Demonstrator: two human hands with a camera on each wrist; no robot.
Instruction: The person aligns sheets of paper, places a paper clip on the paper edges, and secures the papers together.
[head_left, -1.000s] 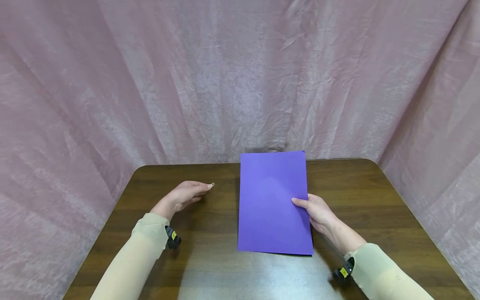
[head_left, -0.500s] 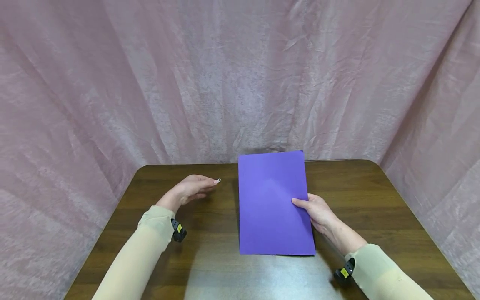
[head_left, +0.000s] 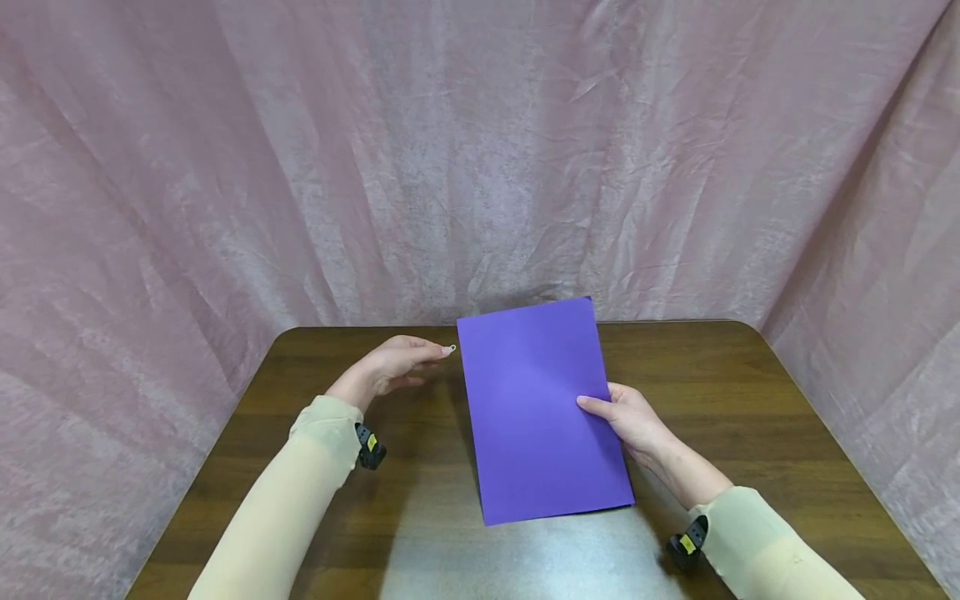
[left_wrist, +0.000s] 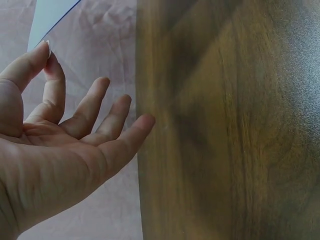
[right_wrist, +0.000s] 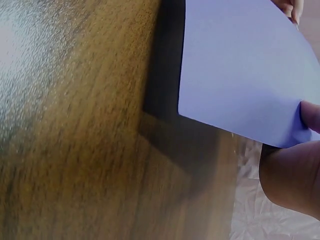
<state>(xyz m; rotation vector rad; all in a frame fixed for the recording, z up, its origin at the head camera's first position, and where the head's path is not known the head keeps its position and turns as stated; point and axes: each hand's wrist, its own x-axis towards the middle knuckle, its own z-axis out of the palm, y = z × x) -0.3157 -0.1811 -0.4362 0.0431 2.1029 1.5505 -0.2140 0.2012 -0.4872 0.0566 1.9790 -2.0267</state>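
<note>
Paper (head_left: 536,400), purple, gripped by the right hand (head_left: 632,422); left hand (head_left: 397,364) pinches a small pale loop (head_left: 452,347) near the paper's upper-left corner

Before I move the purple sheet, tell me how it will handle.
Gripped at one side by the right hand, the purple sheet barely sags, so it's probably fairly stiff. Its thin edge suggests little weight. Its slight curve in the right-wrist view hints it may flex.

No text, label, brand, number or sign can be read anywhere.
</note>
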